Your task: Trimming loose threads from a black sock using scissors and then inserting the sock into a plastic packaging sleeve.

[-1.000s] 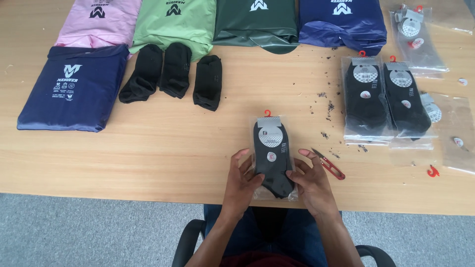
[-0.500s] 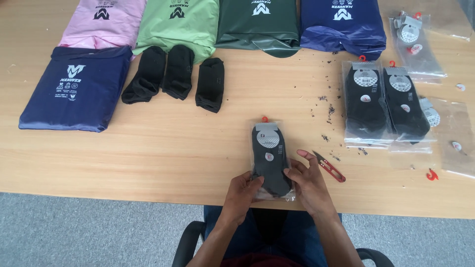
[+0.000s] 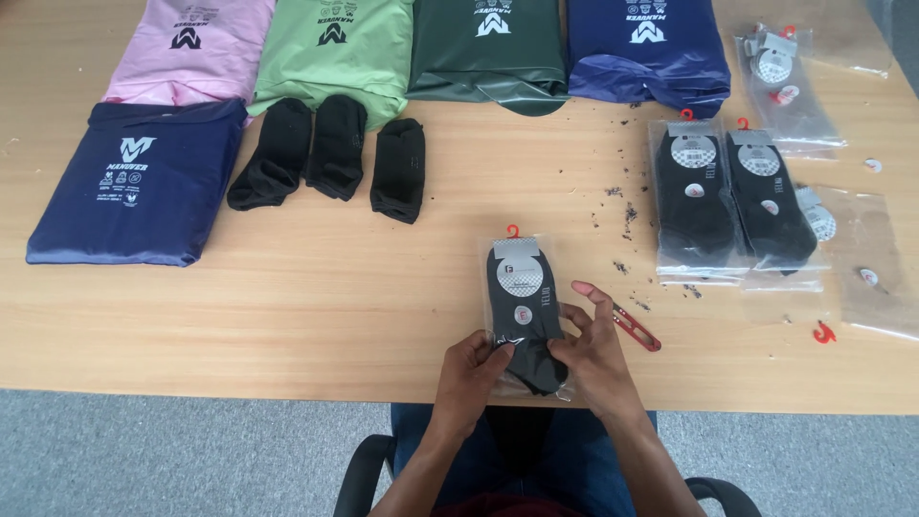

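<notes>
A clear plastic packet of black socks (image 3: pixel 522 292) with a small red hook on top lies near the table's front edge. My left hand (image 3: pixel 469 369) pinches its lower left corner. My right hand (image 3: pixel 593 349) grips the packet's lower right side, fingers spread over the plastic. A pair of red-handled snips (image 3: pixel 637 327) lies just right of my right hand.
Three loose black socks (image 3: pixel 330 153) lie at the back left, by folded bagged garments in navy (image 3: pixel 139 182), pink, light green, dark green and blue. Two more sock packets (image 3: pixel 728 196) sit at the right, with empty clear bags, a red hook (image 3: pixel 821 333) and dark crumbs.
Both hands have slid down to the packet's lower end, and the packet has shifted slightly toward me.
</notes>
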